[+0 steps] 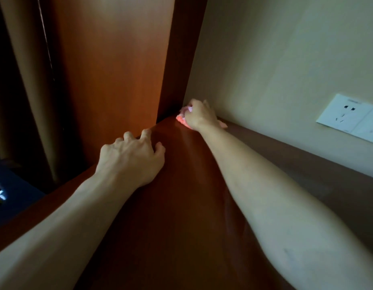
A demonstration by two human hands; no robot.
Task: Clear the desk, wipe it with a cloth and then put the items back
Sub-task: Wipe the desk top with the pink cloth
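The dark brown wooden desk (pixel 181 206) runs from the bottom of the view to a far corner where a wooden side panel meets the wall. My right hand (pixel 199 115) reaches into that corner and grips a pink cloth (pixel 181 119), pressing it onto the desktop. Most of the cloth is hidden under the hand. My left hand (pixel 132 156) rests on the desk's left edge with its fingers curled over the rim, holding nothing else.
A tall wooden panel (pixel 110 70) rises at the desk's far left. The beige wall (pixel 275 59) carries a white socket plate (pixel 348 117) at the right. Brown curtains (pixel 24 80) hang at the left, above a dark object (pixel 5 193).
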